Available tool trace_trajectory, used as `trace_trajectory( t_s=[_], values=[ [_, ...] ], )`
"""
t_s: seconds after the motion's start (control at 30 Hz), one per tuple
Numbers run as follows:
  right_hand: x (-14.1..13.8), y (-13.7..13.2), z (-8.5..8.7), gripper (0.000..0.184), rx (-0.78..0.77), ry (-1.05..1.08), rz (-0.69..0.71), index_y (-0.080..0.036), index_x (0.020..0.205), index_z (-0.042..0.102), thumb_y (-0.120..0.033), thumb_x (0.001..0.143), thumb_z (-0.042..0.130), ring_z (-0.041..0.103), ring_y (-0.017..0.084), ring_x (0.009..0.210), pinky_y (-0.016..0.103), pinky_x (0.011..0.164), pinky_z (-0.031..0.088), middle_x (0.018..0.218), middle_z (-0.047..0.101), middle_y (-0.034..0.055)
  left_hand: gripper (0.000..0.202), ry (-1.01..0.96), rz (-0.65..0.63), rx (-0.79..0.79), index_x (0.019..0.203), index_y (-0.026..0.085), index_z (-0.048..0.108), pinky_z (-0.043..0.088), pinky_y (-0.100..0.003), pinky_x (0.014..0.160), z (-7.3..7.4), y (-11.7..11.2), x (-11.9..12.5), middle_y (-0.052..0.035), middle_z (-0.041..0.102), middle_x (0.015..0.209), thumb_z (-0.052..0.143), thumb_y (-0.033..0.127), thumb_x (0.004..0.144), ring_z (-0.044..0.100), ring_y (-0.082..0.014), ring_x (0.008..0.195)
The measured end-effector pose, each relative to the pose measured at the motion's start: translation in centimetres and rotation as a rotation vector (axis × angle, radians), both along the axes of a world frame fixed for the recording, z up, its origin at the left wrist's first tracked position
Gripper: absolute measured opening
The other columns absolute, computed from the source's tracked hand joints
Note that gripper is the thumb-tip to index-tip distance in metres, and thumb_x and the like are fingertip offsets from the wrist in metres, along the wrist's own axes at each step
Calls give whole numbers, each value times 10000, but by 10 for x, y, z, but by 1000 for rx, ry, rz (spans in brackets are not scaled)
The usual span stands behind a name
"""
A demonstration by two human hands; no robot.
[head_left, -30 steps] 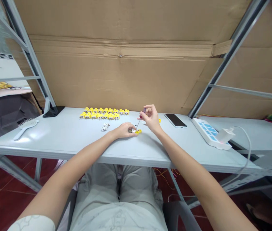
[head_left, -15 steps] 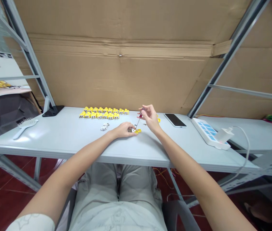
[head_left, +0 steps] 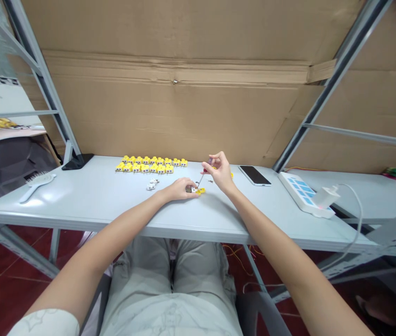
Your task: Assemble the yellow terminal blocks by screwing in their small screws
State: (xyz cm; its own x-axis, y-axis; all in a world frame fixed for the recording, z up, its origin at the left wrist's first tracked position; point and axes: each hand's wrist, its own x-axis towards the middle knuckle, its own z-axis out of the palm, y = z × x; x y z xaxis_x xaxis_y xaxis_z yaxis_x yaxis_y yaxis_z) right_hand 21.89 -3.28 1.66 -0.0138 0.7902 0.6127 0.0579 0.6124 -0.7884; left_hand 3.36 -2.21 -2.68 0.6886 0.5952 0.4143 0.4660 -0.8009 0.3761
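Note:
My left hand (head_left: 179, 189) rests on the grey table (head_left: 96, 200) and pins a small yellow and white part (head_left: 196, 190) under its fingertips. My right hand (head_left: 219, 171) is closed around a small screwdriver with a red handle (head_left: 205, 171), held upright with its tip down on that part. Two rows of several yellow parts (head_left: 150, 165) lie farther back. A small white piece (head_left: 152, 184) lies to the left of my left hand.
A black phone (head_left: 254, 175) lies right of my right hand. A white power strip with a charger (head_left: 308, 193) and cable sits farther right. A white hairbrush (head_left: 36, 185) lies at the far left. Cardboard (head_left: 184, 107) backs the table between metal rack posts.
Almost nothing differs. My right hand's fingers shift slightly on the screwdriver handle while the tip stays on the part. My left hand has not moved.

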Motion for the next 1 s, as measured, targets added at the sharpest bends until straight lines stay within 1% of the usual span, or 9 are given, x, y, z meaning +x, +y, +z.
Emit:
trace_trajectory(
  t_s=[0.13,0.3,0.47,0.53,0.63,0.73,0.83,0.9,1.0],
  values=[
    [0,1,0,474,-26,43,67,-261,903,414,-563,703,720,616,131,696,400,673,634,814,577,-35,380,-12,4,-10,1016,132,709,464,-281,776,-1,0,0,-95,700,936,702,440,793,616,-188,823],
    [-2,0,-1,489,-3,56,-35,-257,879,435,-543,659,764,567,120,615,355,579,625,707,507,-68,368,-12,5,-20,1013,148,713,468,-284,775,1,-1,-1,-84,699,925,708,440,788,618,-189,824],
    [-5,-4,-1,424,-6,29,47,-258,957,474,-584,759,659,632,144,776,380,682,627,925,621,7,343,-12,3,-26,989,150,719,472,-287,770,3,-2,-1,-80,699,902,711,426,786,621,-193,817],
    [-5,-4,0,426,12,8,58,-259,945,467,-586,756,664,626,145,757,375,665,627,846,608,-11,334,-15,4,-31,981,156,720,474,-290,773,3,-2,-1,-75,703,895,717,421,778,622,-193,813],
    [-6,-4,1,455,51,5,6,-253,889,461,-572,703,726,573,127,649,347,584,625,697,498,-63,335,-20,7,-37,978,159,722,476,-292,778,3,-3,-1,-71,708,891,721,422,771,623,-193,811],
    [-7,-6,2,472,45,23,-12,-247,896,471,-578,690,736,572,115,659,330,581,625,777,534,-43,337,-20,4,-42,980,154,723,475,-291,777,3,-3,-1,-74,710,895,720,419,772,622,-191,809],
    [-8,-8,3,491,-25,44,55,-250,931,457,-608,705,706,624,118,719,339,638,630,909,602,-8,347,-22,-4,-43,982,143,721,473,-288,775,3,-3,-1,-83,708,901,718,423,776,620,-190,807],
    [-7,-7,3,507,-52,44,72,-253,924,441,-608,690,715,632,120,699,345,635,632,840,592,-29,358,-24,-7,-43,982,142,720,472,-286,773,3,-3,-1,-84,705,897,715,435,777,619,-190,806],
    [-5,-4,3,516,-32,38,26,-254,902,439,-572,651,758,597,111,630,339,585,632,707,498,-78,370,-23,-4,-47,989,149,717,473,-286,770,3,-2,-1,-81,701,899,711,452,776,616,-188,801]
  ],
)
